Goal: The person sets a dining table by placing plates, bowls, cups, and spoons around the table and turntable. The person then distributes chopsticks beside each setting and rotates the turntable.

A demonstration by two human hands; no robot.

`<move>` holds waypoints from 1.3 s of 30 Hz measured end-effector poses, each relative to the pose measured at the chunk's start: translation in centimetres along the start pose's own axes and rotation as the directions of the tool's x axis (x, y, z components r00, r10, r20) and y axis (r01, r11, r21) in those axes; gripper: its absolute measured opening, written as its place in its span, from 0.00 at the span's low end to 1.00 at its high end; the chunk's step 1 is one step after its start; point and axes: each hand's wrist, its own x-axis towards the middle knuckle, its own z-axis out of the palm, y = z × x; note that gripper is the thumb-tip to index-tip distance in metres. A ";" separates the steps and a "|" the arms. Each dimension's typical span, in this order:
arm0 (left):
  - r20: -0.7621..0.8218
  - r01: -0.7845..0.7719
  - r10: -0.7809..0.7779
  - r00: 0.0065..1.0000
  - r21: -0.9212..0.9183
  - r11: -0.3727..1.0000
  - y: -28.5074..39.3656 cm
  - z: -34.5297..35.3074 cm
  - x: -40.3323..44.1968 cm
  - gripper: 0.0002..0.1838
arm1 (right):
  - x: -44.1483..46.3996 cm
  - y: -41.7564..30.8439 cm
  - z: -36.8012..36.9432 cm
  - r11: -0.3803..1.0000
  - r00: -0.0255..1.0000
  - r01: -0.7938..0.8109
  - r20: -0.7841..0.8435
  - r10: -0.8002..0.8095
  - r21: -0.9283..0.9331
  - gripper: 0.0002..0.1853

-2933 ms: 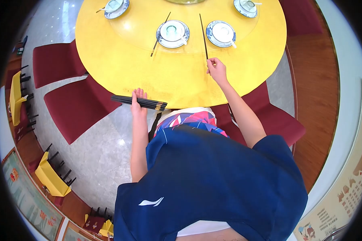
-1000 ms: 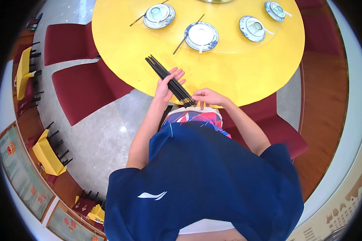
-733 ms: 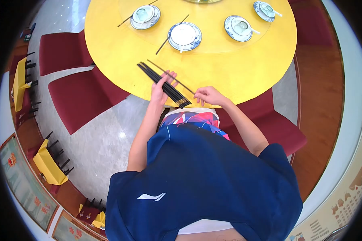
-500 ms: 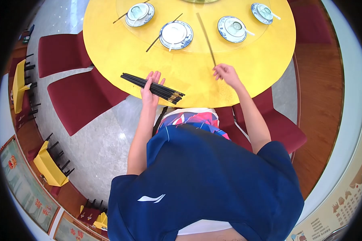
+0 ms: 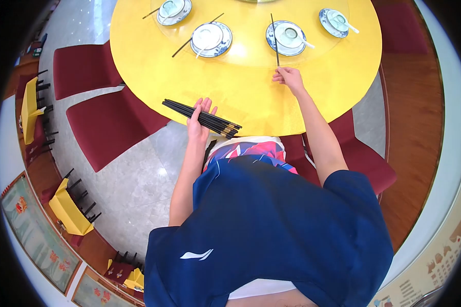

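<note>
Across the palm of my left hand [image 5: 197,132] lies a bundle of black chopsticks [image 5: 217,124] with gold bands at the lower right end; the thumb clamps them. This hand is just over the table's near edge. Farther forward, my right hand [image 5: 291,79] pinches the near end of dark, slender chopsticks [image 5: 277,51], one or a pair, I cannot tell. They point away from me along the left side of a blue-and-white plate [image 5: 292,52]. On that plate are a bowl, a glass [image 5: 290,33] and a white spoon [image 5: 309,44].
The round table has a yellow cloth [image 5: 251,97] and a clear glass turntable. Left of centre, a plate [image 5: 224,47] has chopsticks [image 5: 182,47] across its left side. Further settings are at far left and right. Dark red chairs [image 5: 105,130] stand around the table.
My right hand has moved forward, bringing the chopsticks from open cloth to the left side of the right-centre plate. The left hand keeps its bundle; the whole view has shifted slightly.
</note>
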 end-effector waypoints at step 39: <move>0.244 0.192 -0.228 0.942 0.163 0.968 2.6 1.3 0.0 0.31 | -17.8 -0.6 8.5 0.973 0.854 0.087 0.519 0.038 -0.214 0.11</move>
